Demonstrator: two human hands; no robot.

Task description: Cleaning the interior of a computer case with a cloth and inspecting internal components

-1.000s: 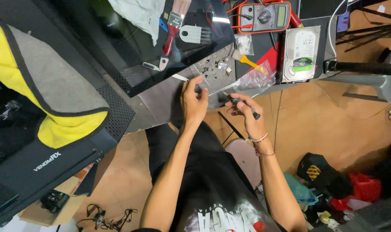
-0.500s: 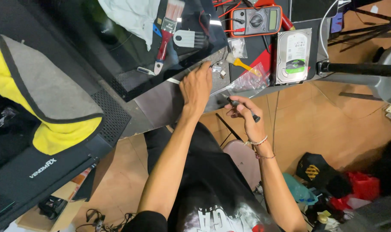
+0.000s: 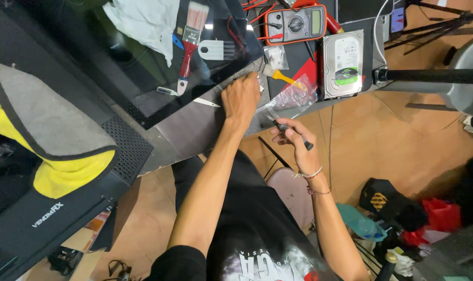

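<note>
Reaching further up the grey metal panel (image 3: 195, 130), the left hand (image 3: 240, 98) now lies with its fingers curled down over the panel's top edge, where half a second ago it sat lower and a second ago it pressed flat nearer the person. Whether those fingertips pinch anything small is hidden by the back of the hand. Just beyond them lies a clear plastic bag (image 3: 293, 96), and past that a small yellow-handled brush (image 3: 280, 76). To their left, on the dark glass side panel (image 3: 91, 57), rest a red-handled paintbrush (image 3: 188, 52) and a white comb-like tool (image 3: 215, 50).

The right hand (image 3: 297, 143) has drifted off the panel and hangs below the table edge, thumb and forefinger pinched around a slim black screwdriver (image 3: 291, 134) whose shaft points up toward the bag. Its tip touches nothing.

Above the fingers, well apart, sit an orange multimeter (image 3: 294, 23) and a bare hard drive (image 3: 343, 62). Judging from this, driving has paused while the left hand feels about among the small parts at the panel's edge, tool kept ready.
</note>
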